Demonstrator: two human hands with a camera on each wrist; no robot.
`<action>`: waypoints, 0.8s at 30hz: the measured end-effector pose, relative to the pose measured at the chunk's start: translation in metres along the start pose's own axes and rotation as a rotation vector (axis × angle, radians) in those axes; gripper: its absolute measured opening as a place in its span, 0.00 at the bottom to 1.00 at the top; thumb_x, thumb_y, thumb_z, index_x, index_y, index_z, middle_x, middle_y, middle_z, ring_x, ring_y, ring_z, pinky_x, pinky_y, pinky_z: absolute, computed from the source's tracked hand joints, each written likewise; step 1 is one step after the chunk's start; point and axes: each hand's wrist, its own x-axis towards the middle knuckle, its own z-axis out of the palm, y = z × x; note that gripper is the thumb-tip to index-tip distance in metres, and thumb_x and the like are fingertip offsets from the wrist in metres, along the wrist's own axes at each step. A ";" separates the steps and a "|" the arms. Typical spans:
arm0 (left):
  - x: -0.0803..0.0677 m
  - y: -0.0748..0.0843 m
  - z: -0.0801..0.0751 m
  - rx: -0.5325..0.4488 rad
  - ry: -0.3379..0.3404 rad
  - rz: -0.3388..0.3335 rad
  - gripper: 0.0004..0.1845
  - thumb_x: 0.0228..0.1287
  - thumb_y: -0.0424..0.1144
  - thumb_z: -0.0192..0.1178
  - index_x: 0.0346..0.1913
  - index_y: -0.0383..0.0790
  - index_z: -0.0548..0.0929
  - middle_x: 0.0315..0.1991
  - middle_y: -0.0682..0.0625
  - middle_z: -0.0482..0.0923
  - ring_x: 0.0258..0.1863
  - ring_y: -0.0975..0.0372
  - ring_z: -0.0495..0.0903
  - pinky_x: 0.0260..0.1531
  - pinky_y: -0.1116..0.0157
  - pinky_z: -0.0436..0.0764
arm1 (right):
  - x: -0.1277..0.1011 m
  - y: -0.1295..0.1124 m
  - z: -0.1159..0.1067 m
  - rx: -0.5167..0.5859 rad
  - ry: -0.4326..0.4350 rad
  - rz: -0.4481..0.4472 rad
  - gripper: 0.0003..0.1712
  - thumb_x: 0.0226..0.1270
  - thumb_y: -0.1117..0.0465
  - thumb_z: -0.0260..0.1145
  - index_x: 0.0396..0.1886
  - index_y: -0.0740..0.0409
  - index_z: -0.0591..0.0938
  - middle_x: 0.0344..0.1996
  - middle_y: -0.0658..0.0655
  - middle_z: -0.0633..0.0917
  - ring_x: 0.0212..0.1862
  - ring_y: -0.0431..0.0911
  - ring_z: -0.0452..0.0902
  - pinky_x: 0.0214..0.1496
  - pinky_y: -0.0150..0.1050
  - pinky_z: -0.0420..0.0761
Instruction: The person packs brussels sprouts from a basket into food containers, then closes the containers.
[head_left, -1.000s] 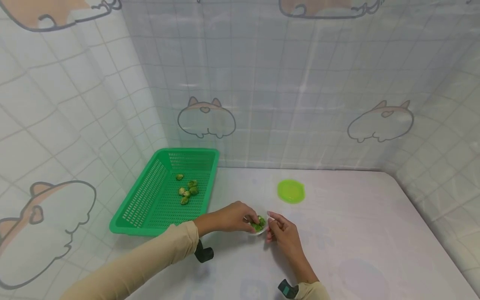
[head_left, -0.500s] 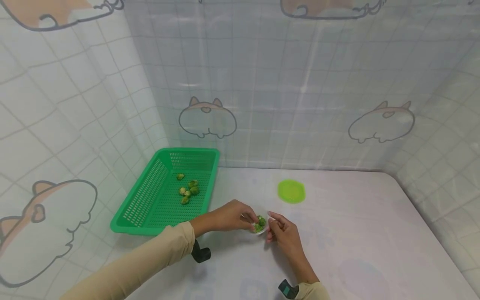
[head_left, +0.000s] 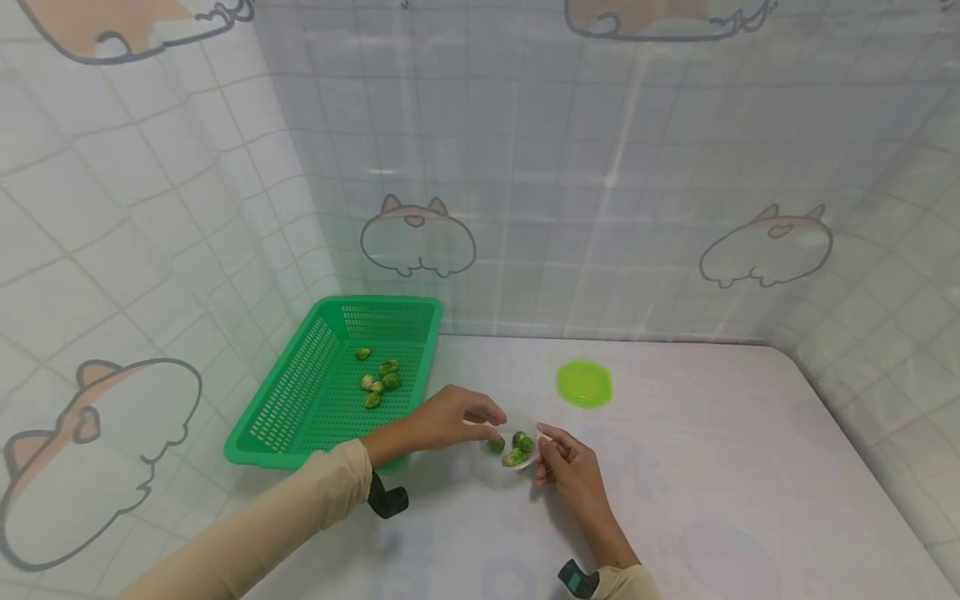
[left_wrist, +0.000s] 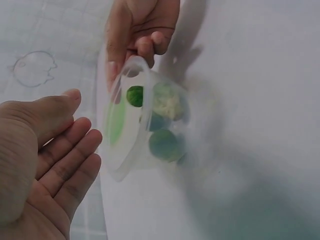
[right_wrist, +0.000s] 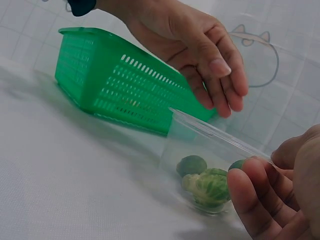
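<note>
White tabletop (head_left: 712, 467): five sprouts (head_left: 377, 381) lie in the green basket (head_left: 300, 400); three remain in the clear tub (left_wrist: 150, 130), right hand (head_left: 570, 471) pinching its rim, left hand (head_left: 450, 417) relaxed, empty beside it.

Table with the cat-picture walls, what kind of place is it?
Probably a makeshift kitchen-practice booth, not a real kitchen. A cartoon-printed sheet walls in a table; on it stand only a basket holding sprouts, and a clear cup.

A green basket (head_left: 300, 408) with some sprouts (head_left: 377, 382) inside stands at the table's (head_left: 712, 500) left edge, and a round green lid (head_left: 584, 383) lies apart.
</note>
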 end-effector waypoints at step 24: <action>-0.031 -0.008 -0.044 -0.027 0.153 -0.067 0.13 0.68 0.50 0.67 0.53 0.56 0.86 0.52 0.60 0.85 0.55 0.62 0.83 0.58 0.57 0.81 | -0.002 -0.001 0.000 -0.013 0.001 -0.017 0.22 0.76 0.58 0.63 0.65 0.60 0.79 0.34 0.67 0.84 0.26 0.46 0.81 0.31 0.36 0.86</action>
